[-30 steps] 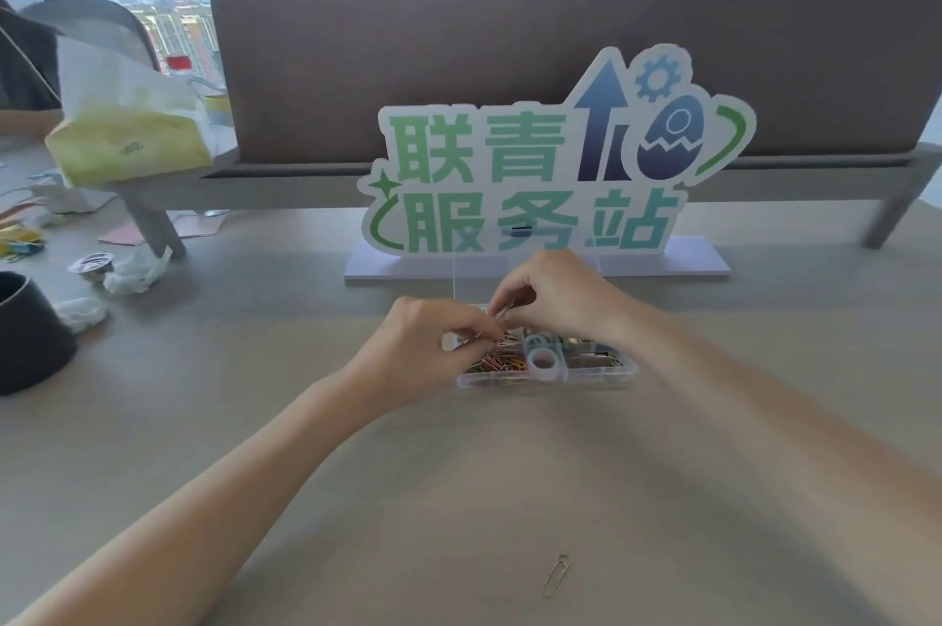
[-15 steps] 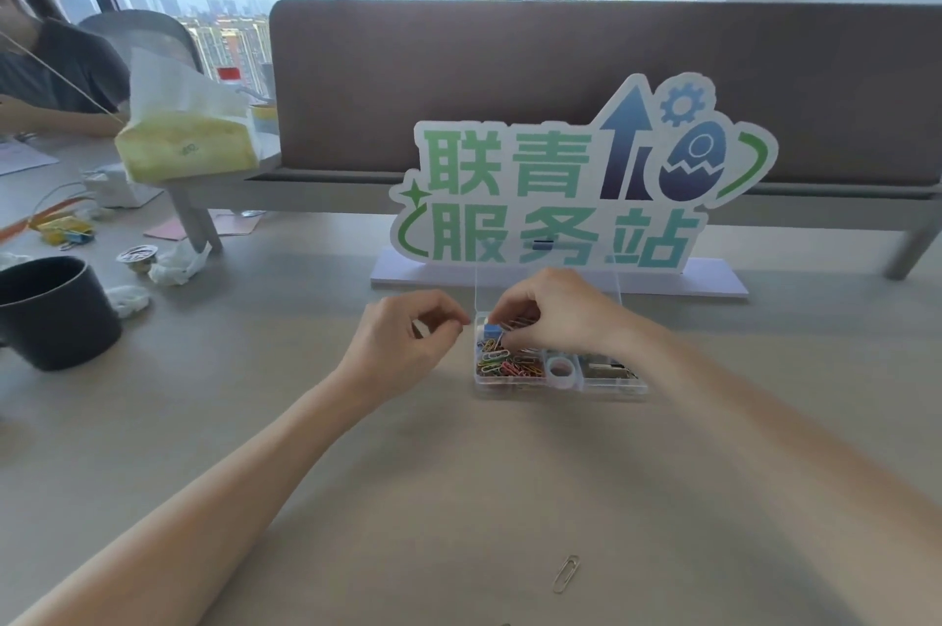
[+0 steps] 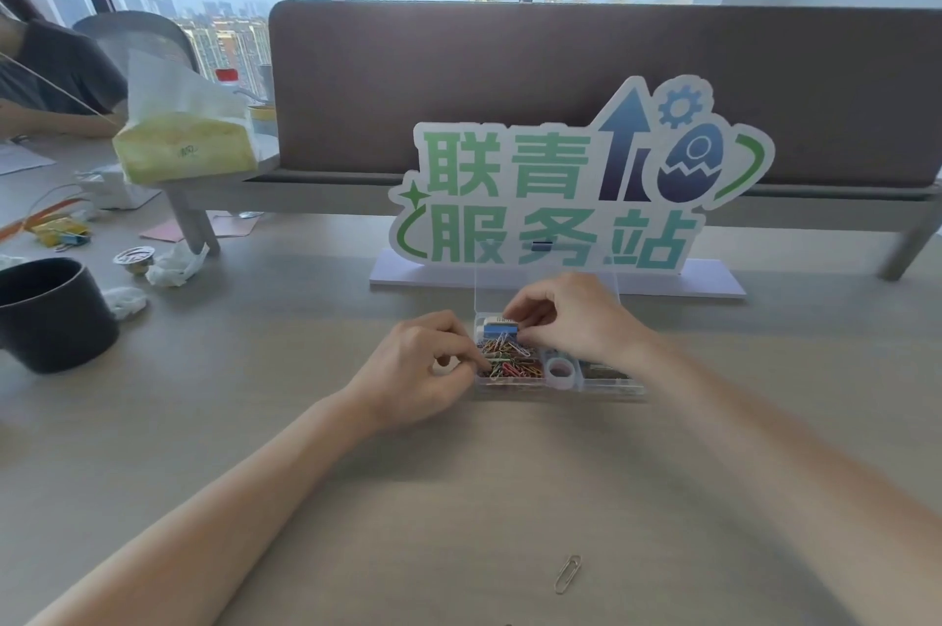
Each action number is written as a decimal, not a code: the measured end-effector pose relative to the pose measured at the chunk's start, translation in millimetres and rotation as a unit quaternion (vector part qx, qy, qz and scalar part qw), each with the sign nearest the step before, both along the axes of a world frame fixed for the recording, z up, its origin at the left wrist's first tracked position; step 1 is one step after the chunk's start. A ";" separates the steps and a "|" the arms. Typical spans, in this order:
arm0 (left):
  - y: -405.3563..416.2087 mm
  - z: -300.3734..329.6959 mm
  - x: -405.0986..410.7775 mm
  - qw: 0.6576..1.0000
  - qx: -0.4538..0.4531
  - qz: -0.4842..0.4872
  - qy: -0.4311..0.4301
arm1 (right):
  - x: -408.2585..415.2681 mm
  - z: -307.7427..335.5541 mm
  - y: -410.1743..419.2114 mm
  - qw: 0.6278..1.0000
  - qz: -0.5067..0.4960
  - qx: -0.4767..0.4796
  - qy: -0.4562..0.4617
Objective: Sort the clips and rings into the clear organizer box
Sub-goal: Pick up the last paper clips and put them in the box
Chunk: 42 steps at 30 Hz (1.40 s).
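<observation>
On the counter, one clear organizer box is seen before the sign. Left compartment: coloured paper clips, too many to count; one ring beside them. One silver clip lies well nearer. Left hand fingers are pinched at the pile; right hand fingers are curled over the box; any grasp cannot be told.

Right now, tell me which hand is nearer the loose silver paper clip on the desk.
Left, though only slightly. The left hand sits up and to the left of the silver paper clip; the right hand is farther back, over the organizer box. Neither touches it.
</observation>
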<state>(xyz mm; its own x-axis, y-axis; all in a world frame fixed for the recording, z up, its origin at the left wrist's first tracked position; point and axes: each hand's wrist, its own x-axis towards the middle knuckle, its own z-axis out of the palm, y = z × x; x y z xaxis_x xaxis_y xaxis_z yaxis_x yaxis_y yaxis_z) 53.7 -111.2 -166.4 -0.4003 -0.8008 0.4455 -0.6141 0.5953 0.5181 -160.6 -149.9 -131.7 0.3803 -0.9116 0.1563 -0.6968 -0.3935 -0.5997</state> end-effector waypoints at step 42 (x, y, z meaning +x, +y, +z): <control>-7.4 -13.7 4.2 0.998 -0.053 -0.012 -0.014 | -6.3 -6.7 5.5 0.999 -0.013 -0.005 -0.032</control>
